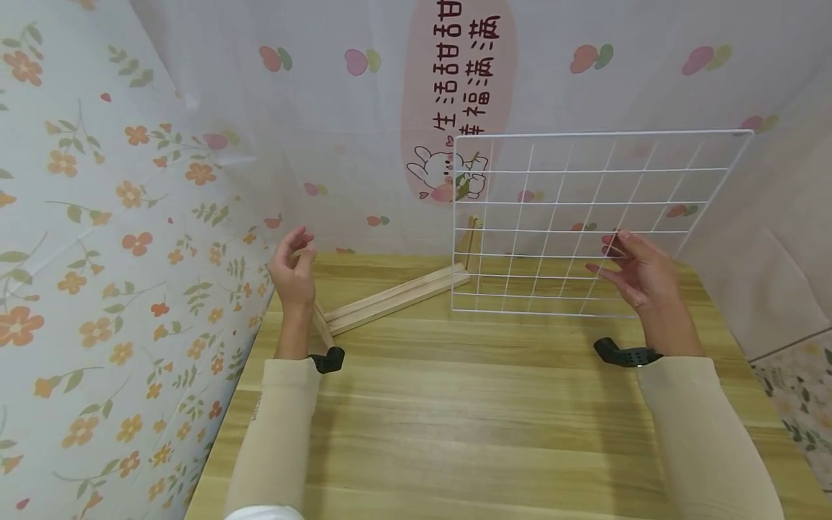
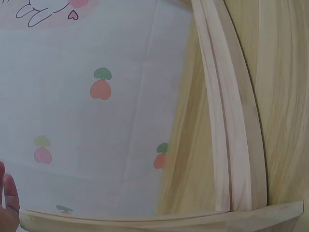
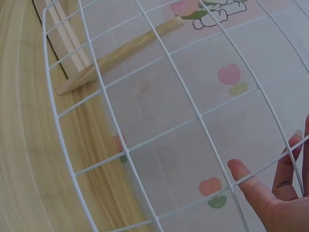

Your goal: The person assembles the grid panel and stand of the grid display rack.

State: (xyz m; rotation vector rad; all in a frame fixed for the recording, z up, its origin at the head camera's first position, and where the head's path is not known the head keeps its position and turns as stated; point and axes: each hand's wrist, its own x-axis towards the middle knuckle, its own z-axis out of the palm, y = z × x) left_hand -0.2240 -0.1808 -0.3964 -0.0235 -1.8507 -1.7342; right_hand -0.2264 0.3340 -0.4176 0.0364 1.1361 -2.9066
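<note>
A white wire grid panel stands tilted at the right in the head view. My right hand holds it near its right side, fingers reaching through or behind the wires; the thumb shows at a wire in the right wrist view. A wooden stand lies on the table, a grooved crossbar joining two end pieces. Its right end piece is seen through the grid. My left hand is raised by the left end piece, fingers loosely bent, holding nothing visible. Whether it touches the wood is unclear.
The wood-grain table runs back to a printed cloth with fruit motifs. A floral cloth hangs along the left side. Dark wrist cameras are strapped on both wrists.
</note>
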